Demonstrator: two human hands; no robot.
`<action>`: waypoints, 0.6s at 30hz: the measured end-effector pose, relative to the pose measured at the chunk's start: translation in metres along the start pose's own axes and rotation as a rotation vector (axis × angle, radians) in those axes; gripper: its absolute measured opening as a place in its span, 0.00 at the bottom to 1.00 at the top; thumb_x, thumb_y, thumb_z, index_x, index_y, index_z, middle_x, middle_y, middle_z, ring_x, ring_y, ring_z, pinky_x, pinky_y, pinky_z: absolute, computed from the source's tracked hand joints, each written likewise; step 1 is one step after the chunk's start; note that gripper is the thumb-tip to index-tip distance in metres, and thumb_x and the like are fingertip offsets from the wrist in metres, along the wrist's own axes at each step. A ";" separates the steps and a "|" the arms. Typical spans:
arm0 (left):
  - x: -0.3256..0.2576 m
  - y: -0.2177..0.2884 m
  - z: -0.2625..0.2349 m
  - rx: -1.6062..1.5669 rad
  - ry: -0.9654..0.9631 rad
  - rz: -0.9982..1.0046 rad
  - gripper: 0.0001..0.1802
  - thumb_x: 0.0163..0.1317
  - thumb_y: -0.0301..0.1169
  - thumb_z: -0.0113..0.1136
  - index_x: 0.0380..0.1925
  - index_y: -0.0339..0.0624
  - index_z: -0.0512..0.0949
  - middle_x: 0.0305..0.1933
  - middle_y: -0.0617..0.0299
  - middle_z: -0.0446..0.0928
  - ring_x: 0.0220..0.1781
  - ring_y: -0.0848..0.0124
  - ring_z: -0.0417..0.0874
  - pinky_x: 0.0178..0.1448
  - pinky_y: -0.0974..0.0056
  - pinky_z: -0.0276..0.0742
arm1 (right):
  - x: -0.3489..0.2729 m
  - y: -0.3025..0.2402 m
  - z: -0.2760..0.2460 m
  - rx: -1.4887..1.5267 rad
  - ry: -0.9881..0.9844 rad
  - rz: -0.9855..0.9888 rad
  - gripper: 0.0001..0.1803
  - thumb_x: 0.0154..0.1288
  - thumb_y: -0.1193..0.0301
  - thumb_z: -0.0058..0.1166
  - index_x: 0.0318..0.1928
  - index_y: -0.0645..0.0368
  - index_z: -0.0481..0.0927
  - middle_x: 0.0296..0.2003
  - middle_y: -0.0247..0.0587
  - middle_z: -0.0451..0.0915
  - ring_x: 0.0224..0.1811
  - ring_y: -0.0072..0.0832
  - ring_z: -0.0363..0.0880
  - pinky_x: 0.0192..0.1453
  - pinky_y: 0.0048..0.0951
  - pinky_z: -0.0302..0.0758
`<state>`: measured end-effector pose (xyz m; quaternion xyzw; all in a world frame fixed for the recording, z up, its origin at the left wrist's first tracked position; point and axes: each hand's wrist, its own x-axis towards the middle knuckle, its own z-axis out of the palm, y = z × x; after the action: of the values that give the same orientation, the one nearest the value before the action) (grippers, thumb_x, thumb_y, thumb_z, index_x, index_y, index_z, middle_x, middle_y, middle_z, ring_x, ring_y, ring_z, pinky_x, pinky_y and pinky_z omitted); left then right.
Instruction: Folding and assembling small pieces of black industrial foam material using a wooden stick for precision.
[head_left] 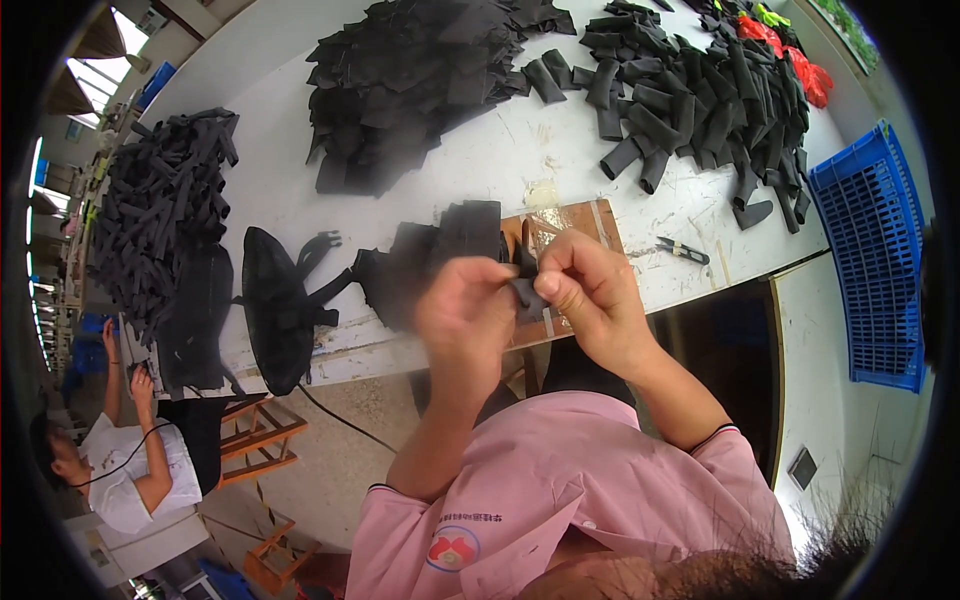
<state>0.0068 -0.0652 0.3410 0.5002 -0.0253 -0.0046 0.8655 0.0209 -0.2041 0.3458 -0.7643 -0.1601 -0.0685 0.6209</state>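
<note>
One small black cloth piece is pinched by two hands, left hand and right hand, held close together above the near edge of the table. One wooden board and one pair of snips are seen near that edge. Three black heaps are carried: one left heap, one far-edge heap, one far-right-corner heap.
</note>
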 end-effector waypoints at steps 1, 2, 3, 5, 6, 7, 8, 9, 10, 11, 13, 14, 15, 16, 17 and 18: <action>0.006 0.011 0.004 -0.241 -0.079 -0.055 0.09 0.54 0.18 0.52 0.36 0.36 0.69 0.32 0.59 0.75 0.29 0.80 0.72 0.28 0.79 0.65 | 0.006 -0.006 -0.003 0.000 -0.001 -0.008 0.09 0.58 0.70 0.51 0.26 0.63 0.70 0.20 0.34 0.68 0.21 0.23 0.65 0.24 0.23 0.62; 0.013 0.020 0.005 -0.327 -0.214 -0.099 0.13 0.54 0.17 0.50 0.40 0.36 0.65 0.31 0.60 0.73 0.22 0.82 0.69 0.21 0.79 0.58 | 0.013 -0.018 -0.008 0.161 -0.050 0.089 0.10 0.59 0.69 0.50 0.26 0.63 0.70 0.20 0.33 0.68 0.22 0.20 0.64 0.25 0.22 0.62; 0.016 0.033 0.011 -0.327 -0.217 -0.091 0.13 0.54 0.17 0.50 0.40 0.36 0.65 0.31 0.60 0.73 0.22 0.82 0.69 0.21 0.79 0.58 | 0.019 -0.032 -0.012 0.318 -0.100 0.185 0.11 0.60 0.68 0.49 0.26 0.63 0.71 0.21 0.31 0.69 0.23 0.16 0.64 0.26 0.21 0.62; 0.025 0.045 0.023 -0.686 -0.592 -0.287 0.10 0.54 0.17 0.49 0.36 0.34 0.63 0.22 0.62 0.69 0.09 0.86 0.57 0.12 0.80 0.51 | 0.027 -0.042 -0.017 0.543 -0.148 0.179 0.12 0.62 0.66 0.48 0.27 0.63 0.71 0.21 0.28 0.70 0.24 0.12 0.63 0.26 0.18 0.61; 0.032 0.039 0.018 -0.750 -0.760 -0.200 0.13 0.57 0.20 0.47 0.42 0.29 0.62 0.20 0.63 0.67 0.08 0.88 0.55 0.10 0.79 0.49 | 0.031 -0.046 -0.018 0.458 -0.165 0.087 0.12 0.61 0.66 0.49 0.27 0.63 0.72 0.20 0.28 0.70 0.24 0.13 0.63 0.26 0.18 0.61; 0.034 0.037 0.014 -0.748 -0.760 -0.196 0.13 0.57 0.20 0.47 0.42 0.29 0.62 0.20 0.63 0.67 0.08 0.88 0.55 0.10 0.79 0.49 | 0.034 -0.047 -0.018 0.374 -0.182 -0.004 0.12 0.61 0.65 0.49 0.28 0.63 0.72 0.20 0.28 0.69 0.23 0.13 0.63 0.25 0.17 0.62; 0.035 0.036 0.012 -0.824 -0.589 -0.276 0.16 0.58 0.21 0.45 0.46 0.29 0.61 0.20 0.63 0.66 0.08 0.88 0.54 0.10 0.79 0.49 | 0.040 -0.044 -0.019 0.361 -0.213 0.144 0.14 0.61 0.64 0.49 0.26 0.62 0.72 0.20 0.28 0.70 0.22 0.13 0.63 0.23 0.16 0.60; 0.037 0.034 0.008 -0.896 -0.415 -0.355 0.19 0.59 0.23 0.44 0.51 0.28 0.59 0.20 0.63 0.66 0.08 0.88 0.53 0.10 0.79 0.49 | 0.046 -0.033 -0.019 0.363 -0.216 0.144 0.14 0.61 0.64 0.49 0.26 0.62 0.72 0.20 0.28 0.70 0.22 0.13 0.63 0.23 0.16 0.60; 0.044 0.027 0.005 -0.702 -0.293 -0.342 0.20 0.61 0.22 0.40 0.54 0.29 0.59 0.23 0.62 0.70 0.07 0.87 0.52 0.10 0.79 0.48 | 0.052 -0.014 -0.021 0.429 -0.227 0.305 0.14 0.61 0.63 0.50 0.26 0.61 0.72 0.19 0.28 0.69 0.21 0.13 0.63 0.22 0.16 0.58; 0.048 0.016 -0.003 -0.705 -0.297 -0.347 0.20 0.61 0.22 0.40 0.54 0.29 0.59 0.23 0.62 0.70 0.07 0.87 0.52 0.10 0.79 0.48 | 0.053 0.004 -0.021 0.495 -0.238 0.468 0.15 0.61 0.62 0.50 0.25 0.61 0.72 0.19 0.28 0.68 0.20 0.13 0.62 0.21 0.16 0.56; 0.052 -0.010 -0.024 -0.833 -0.190 -0.604 0.16 0.60 0.22 0.41 0.48 0.31 0.67 0.28 0.60 0.75 0.07 0.87 0.52 0.10 0.80 0.47 | 0.042 0.033 -0.015 0.622 -0.253 0.541 0.15 0.60 0.62 0.50 0.24 0.60 0.72 0.17 0.28 0.67 0.19 0.14 0.61 0.20 0.16 0.55; 0.051 -0.019 -0.031 -0.790 -0.200 -0.594 0.13 0.60 0.22 0.42 0.44 0.34 0.71 0.31 0.60 0.76 0.07 0.86 0.52 0.11 0.79 0.47 | 0.036 0.043 -0.012 0.748 -0.268 0.610 0.15 0.60 0.62 0.51 0.24 0.59 0.71 0.16 0.28 0.65 0.18 0.14 0.60 0.20 0.15 0.53; 0.047 -0.029 -0.037 -0.790 -0.199 -0.603 0.13 0.60 0.22 0.42 0.44 0.34 0.71 0.31 0.60 0.76 0.07 0.86 0.52 0.11 0.79 0.47 | 0.031 0.048 -0.009 0.751 -0.260 0.614 0.15 0.60 0.62 0.51 0.24 0.59 0.71 0.16 0.28 0.65 0.18 0.14 0.60 0.20 0.15 0.53; 0.047 -0.037 -0.040 -0.819 -0.171 -0.593 0.14 0.59 0.22 0.43 0.44 0.35 0.71 0.31 0.60 0.76 0.07 0.86 0.52 0.11 0.79 0.48 | 0.032 0.052 -0.007 0.762 -0.265 0.595 0.14 0.60 0.62 0.51 0.24 0.59 0.72 0.16 0.27 0.64 0.18 0.14 0.60 0.20 0.16 0.53; 0.047 -0.041 -0.041 -0.847 -0.145 -0.583 0.14 0.58 0.21 0.43 0.44 0.36 0.72 0.31 0.61 0.76 0.07 0.85 0.52 0.11 0.78 0.49 | 0.033 0.054 -0.006 0.773 -0.270 0.575 0.14 0.60 0.62 0.51 0.24 0.59 0.72 0.15 0.27 0.63 0.18 0.14 0.60 0.20 0.16 0.54; 0.047 -0.038 -0.039 -0.801 -0.132 -0.551 0.15 0.57 0.21 0.45 0.46 0.36 0.70 0.30 0.60 0.76 0.08 0.85 0.52 0.12 0.78 0.49 | 0.035 0.057 -0.007 0.772 -0.264 0.571 0.14 0.60 0.62 0.51 0.24 0.59 0.72 0.15 0.27 0.63 0.18 0.14 0.60 0.20 0.16 0.54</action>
<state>0.0567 -0.0518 0.2905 0.1148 0.0570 -0.2743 0.9531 0.0730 -0.2152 0.3053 -0.4940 -0.0353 0.2662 0.8269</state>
